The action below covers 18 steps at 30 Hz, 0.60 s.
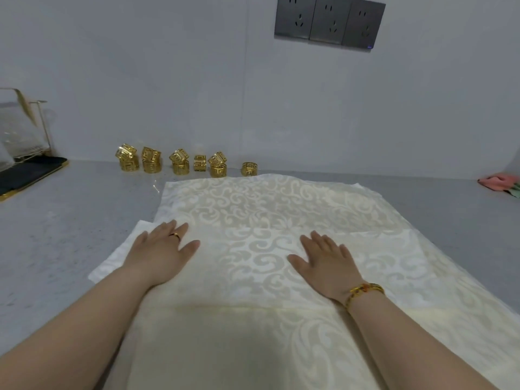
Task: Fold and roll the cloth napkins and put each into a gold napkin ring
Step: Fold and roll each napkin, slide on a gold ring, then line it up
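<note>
Forearms: both reach in from the near edge and cross the closest part of the cloth; a gold bracelet (pixel 364 291) sits on the right wrist.
Left hand (pixel 164 249): flat, palm down, fingers straight and slightly spread, pressing the cloth near its left side; it grasps nothing. A finger ring (pixel 176 235) shows.
Right hand (pixel 326 260): likewise flat and spread, pressing the cloth right of centre, holding nothing.
Cloth napkins (pixel 253 209): cream, scroll-patterned, spread on the grey counter (pixel 70 220). They lie directly under both palms, with a white layer peeking out beside the left hand.
Likely reason: flat palms suggest smoothing or pinning the layers so that a fold comes out square.
Gold napkin rings (pixel 180 163): lined up against the back wall, some stacked in pairs, well beyond the fingertips and just past the cloth's far edge; none holds a napkin.
Surroundings: dish rack (pixel 25 142) far left, pink cloth (pixel 499 181) far right, wall sockets (pixel 329 21) above.
</note>
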Motion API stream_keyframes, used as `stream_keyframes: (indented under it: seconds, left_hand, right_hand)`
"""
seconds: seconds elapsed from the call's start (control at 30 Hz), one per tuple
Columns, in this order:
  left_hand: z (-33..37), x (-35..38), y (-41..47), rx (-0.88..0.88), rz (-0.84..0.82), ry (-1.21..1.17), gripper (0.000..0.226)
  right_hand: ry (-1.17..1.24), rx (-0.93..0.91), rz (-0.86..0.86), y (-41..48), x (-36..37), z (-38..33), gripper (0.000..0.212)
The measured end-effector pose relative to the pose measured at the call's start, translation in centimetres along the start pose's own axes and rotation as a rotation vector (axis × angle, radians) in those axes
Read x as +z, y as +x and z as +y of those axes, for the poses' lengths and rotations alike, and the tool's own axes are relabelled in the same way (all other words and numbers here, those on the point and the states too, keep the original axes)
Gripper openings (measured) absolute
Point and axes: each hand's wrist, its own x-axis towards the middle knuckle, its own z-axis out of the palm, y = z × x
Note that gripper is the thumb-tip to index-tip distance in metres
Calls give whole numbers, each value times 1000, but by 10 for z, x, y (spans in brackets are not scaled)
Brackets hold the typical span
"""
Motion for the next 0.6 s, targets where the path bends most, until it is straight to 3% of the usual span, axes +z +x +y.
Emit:
stream_keyframes:
  seconds: [0.1,0.17,0.27,0.3,0.4,0.43,0.53,0.6]
  left_hand:
    - [-21,-3,-9,-30,18,17,59]
    - [-28,-4,-21,20,22,11,59]
    - [-43,-3,-46,127,31,-85,62]
    - [-47,-4,-56,151,29,-122,69]
    - [-54,-5,-75,175,8,-87,117]
    - [-54,-4,-75,175,3,-53,118]
    - [-51,-3,-74,169,56,-20,91]
    - [-50,-2,-75,180,59,-9,96]
  right_hand:
    - [56,-56,130,-6,-4,7,56]
    - [203,-193,257,-13,-6,3,45]
    - [359,-438,268,-29,-6,-17,41]
    - [346,-524,248,-34,-4,-26,41]
    - [168,-696,284,-43,5,-41,38]
    - [122,-717,308,-43,7,-43,35]
    - [123,-710,345,-43,6,-42,29]
    - [174,-684,326,-46,7,-39,27]
